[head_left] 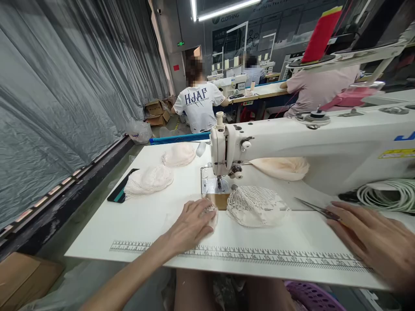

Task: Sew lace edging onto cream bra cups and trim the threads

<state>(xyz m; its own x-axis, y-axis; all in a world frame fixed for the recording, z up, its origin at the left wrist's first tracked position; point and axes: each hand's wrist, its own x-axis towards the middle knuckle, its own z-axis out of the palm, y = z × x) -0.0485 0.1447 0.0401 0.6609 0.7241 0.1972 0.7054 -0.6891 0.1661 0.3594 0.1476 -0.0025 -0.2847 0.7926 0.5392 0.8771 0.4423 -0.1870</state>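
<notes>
The left hand [194, 224] lies palm down on the white bench [142, 220], between its near edge and the needle plate [214, 185] of the sewing machine [275, 134]; its fingers are over a small white lace piece [212, 214]; whether that grip is closed on the lace or only resting on it, I cannot tell. The right hand [372, 239], somewhat blurred, is toward the bench's near right corner; its grip is closed on the scissors [319, 210], whose blades point left and away from the body.

A larger netted lace piece [256, 206] lies just right of the small one, in front of the machine's arm; a peach cloth bundle [285, 167] lies behind it, beneath that arm. On the left part of the bench are two pale bundles; the lace bundle [149, 179] overlaps a dark flat item [120, 192] at the left edge, and the cream bundle [179, 154] sits near the far edge.

A printed ruler [246, 255] runs along the near edge; a coil of pale green cord [382, 196] lies at the right; a purple basket [313, 297] is below the near edge; beyond the bench, a person in a white shirt [199, 106] faces away.
</notes>
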